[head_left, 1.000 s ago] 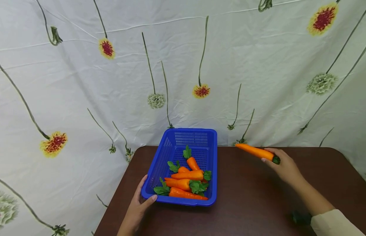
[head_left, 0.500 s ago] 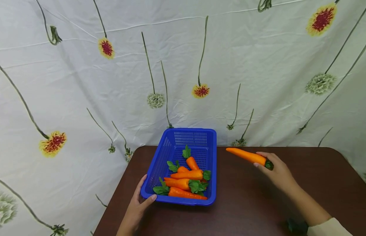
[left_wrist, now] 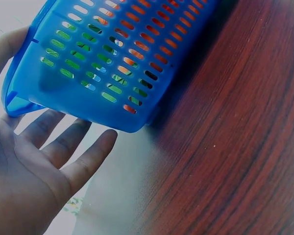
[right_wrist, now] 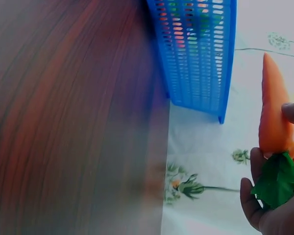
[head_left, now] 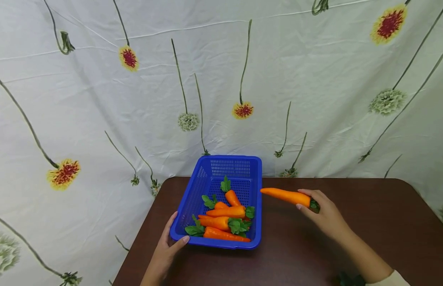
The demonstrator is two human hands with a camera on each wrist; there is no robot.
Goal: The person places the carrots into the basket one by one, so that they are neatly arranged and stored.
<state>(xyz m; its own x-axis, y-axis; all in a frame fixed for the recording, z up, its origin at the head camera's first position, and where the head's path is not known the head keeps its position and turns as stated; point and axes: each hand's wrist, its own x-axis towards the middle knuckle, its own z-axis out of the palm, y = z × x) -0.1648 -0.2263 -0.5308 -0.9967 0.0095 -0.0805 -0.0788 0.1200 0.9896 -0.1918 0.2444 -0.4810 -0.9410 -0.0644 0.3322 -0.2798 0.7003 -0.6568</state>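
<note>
On the dark wooden tabletop (head_left: 350, 206) stands a blue perforated basket (head_left: 207, 184) with several leafy-topped carrots in the basket (head_left: 225, 222) piled at its near end. The left hand (head_left: 168, 248) rests at the basket's near left corner, thumb against the rim, fingers extended and relaxed under the corner; it clasps nothing. The right hand (head_left: 323, 216) grasps a single carrot (head_left: 284, 196) at its thick end, fingers closed around the body just ahead of the green leaf tuft (right_wrist: 279, 178). This carrot is held clear of the tabletop, roughly level, its pointed tip just at the basket's right rim.

Handling assessment: the carrot appears to be a light, rigid imitation with a smooth, possibly slippery skin. The thick end offers the most secure hold; the taper gives less purchase. The leaf tuft looks soft and should not bear load. The basket looks light and may slide if bumped.
</note>
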